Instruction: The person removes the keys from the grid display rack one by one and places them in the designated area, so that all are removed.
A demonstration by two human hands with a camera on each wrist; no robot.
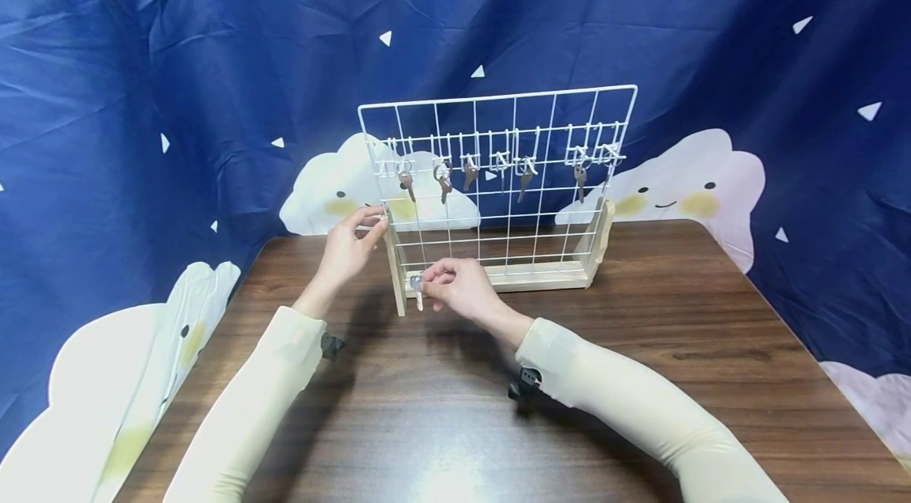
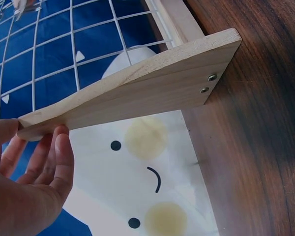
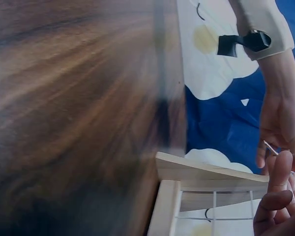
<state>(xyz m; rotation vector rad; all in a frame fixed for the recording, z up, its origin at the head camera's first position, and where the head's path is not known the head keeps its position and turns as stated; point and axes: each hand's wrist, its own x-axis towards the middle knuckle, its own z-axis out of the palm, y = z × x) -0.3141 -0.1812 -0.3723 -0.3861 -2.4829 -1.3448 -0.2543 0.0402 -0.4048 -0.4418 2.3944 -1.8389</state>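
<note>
The person's left arm stretches forward from the near left, its hand [image 1: 349, 246] raised at the grid's near upright; thumb on one face and fingers on the other, it pinches the tip of the left post [image 1: 395, 274]; the right arm comes in from the near right, bent at the elbow and angled leftward, its hand [image 1: 464, 289] low before the rack; its thumb and forefinger pinch a key [image 1: 417, 285], so both hands are grasping.

The key sits at the fingertips of the right hand, blade down, just beside the left post's lower part; it is below the left hand and nearer to the person; whether it touches the wooden base [image 1: 541, 277], I cannot tell.

Behind it rises the white grid [image 1: 498, 97], between the left post and the right post [image 1: 601, 238]; several other keys [image 1: 525, 185] hang from its hooks, well above the right hand; the rack stands on the brown bench [image 1: 712, 329], a blue cloth [image 1: 285, 28] behind.
</note>
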